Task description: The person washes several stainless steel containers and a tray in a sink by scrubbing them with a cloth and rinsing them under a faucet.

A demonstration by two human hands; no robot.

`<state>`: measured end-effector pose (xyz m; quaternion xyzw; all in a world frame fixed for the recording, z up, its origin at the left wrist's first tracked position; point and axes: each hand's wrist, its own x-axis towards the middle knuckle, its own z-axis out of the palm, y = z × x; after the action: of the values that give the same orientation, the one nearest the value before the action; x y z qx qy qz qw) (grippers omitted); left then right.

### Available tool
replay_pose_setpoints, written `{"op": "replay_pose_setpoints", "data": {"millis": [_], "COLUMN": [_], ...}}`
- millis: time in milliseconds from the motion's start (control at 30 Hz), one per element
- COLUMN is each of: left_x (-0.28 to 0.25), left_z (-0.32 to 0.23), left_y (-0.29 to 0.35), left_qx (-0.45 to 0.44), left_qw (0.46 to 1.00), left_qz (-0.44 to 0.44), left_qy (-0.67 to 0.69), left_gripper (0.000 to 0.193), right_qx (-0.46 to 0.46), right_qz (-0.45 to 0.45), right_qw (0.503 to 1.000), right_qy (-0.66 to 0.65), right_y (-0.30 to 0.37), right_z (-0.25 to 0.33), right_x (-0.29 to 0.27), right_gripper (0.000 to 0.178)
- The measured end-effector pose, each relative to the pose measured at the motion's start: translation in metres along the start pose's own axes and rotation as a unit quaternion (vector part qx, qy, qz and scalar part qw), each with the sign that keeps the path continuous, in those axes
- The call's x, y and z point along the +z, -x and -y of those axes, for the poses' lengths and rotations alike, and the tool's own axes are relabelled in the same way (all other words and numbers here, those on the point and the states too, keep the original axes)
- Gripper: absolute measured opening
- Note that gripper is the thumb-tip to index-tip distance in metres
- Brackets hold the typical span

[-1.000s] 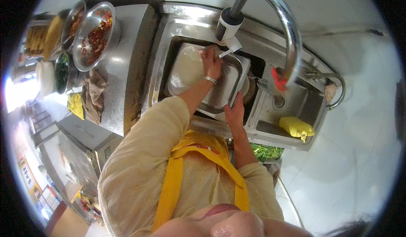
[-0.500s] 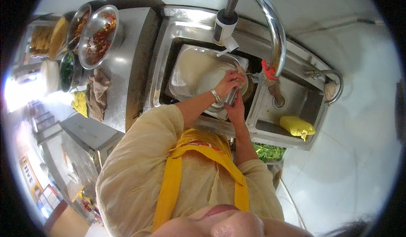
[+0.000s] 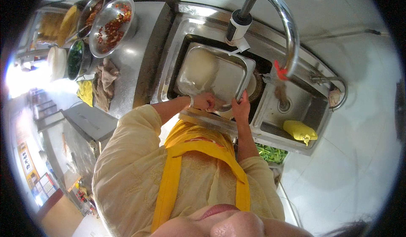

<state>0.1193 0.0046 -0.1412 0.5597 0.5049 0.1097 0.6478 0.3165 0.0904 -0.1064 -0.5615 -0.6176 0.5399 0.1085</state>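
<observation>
A rectangular stainless steel tray (image 3: 228, 74) with cloudy, pale liquid in it lies in the left sink basin. My right hand (image 3: 241, 106) grips the rim at its near right corner, thumb along the edge. At the near side of the same tray, my left hand (image 3: 206, 102) is closed, its fingers curled down over the inside. Whatever it holds is too small and blurred to make out. Beside the tray's right edge, a round pale dish or bowl (image 3: 251, 85) is partly hidden under it.
A curved chrome faucet (image 3: 292, 30) arches over the double sink. In the right basin are a drain (image 3: 284, 106) and a yellow bag (image 3: 299, 131). Metal bowls, one with chopped red peppers (image 3: 115, 30), and a brown cloth (image 3: 105, 83) sit on the left counter. Greens (image 3: 272, 153) lie below the sink.
My left hand has moved from the tray's right side to its near edge, away from my right hand. The right hand stays at the near right corner. The whole view has shifted slightly.
</observation>
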Motion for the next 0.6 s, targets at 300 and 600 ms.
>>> {"op": "replay_pose_setpoints", "data": {"millis": [300, 600], "left_x": [-0.030, -0.105], "left_z": [0.116, 0.091], "left_y": [0.011, -0.042], "left_qx": [-0.159, -0.103], "left_qw": [0.869, 0.766], "left_qz": [-0.209, -0.602], "left_qy": [-0.419, -0.201], "left_gripper": [0.024, 0.021], "right_qx": [-0.024, 0.009], "right_qz": [0.007, 0.008], "right_qw": [1.000, 1.000], "right_qy": [0.006, 0.022], "right_y": [-0.007, -0.012], "right_z": [-0.010, -0.012], "right_x": [0.002, -0.008], "right_gripper": [0.064, 0.065]}}
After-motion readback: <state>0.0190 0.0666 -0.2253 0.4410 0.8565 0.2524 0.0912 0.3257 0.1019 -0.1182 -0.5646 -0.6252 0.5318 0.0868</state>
